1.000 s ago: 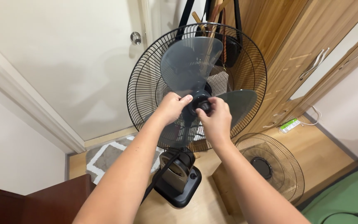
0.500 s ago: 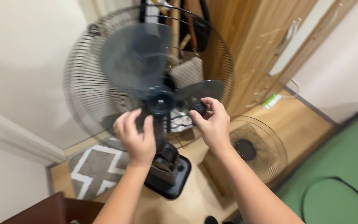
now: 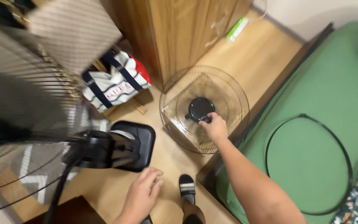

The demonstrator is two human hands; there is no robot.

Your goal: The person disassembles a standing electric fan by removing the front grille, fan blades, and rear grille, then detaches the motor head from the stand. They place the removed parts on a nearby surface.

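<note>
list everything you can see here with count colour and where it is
front fan grille: 1, dark wire with black centre disc, lying on the floor by the wardrobe
standing fan: 1, black, blurred, at left, square base on the floor
black ring: 1, lying on the green mattress
green mattress: 1, at right
wooden wardrobe: 1, brown, top centre
striped bag: 1, white, navy and red, beside the wardrobe
patterned rug: 1, grey and white, lower left
right hand: on the grille's centre disc
left hand: open, near the fan base

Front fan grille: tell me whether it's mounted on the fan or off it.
Off. The front fan grille lies flat on the wooden floor beside the green bed, apart from the fan; the right hand rests on it.
</note>
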